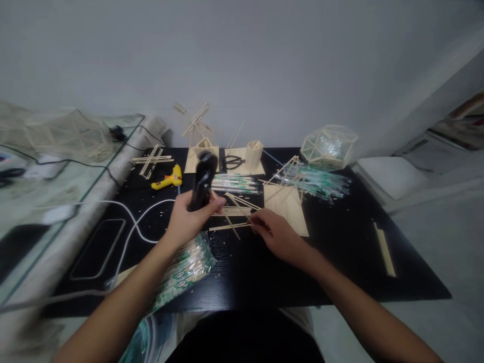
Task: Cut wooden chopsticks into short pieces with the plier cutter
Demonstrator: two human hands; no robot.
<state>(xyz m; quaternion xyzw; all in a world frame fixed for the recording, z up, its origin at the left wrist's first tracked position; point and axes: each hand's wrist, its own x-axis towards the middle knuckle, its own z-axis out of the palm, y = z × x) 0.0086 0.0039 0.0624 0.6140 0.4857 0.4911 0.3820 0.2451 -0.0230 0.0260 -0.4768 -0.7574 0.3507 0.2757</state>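
Note:
My left hand (187, 219) is wrapped round a black tool (204, 179) with a rounded top, held upright; blur hides its exact kind. A thin wooden stick slants by its fingertips. Fingers closed in a pinch, my right hand (278, 234) grips the end of a thin wooden stick (242, 208) above the table. Several loose wooden sticks (230, 227) lie between and behind the hands. Just beyond my right hand is a thin wooden board (291, 204) with a stick frame (295, 171) on it.
On the black table (242, 282) lie a yellow glue gun (168, 179), black-handled scissors (233, 162), packets of sticks (189, 264) and a phone-shaped object (98, 249). A stick windmill model (196, 126) and a geometric stick frame (328, 146) stand behind. A white cable (132, 217) crosses the left side.

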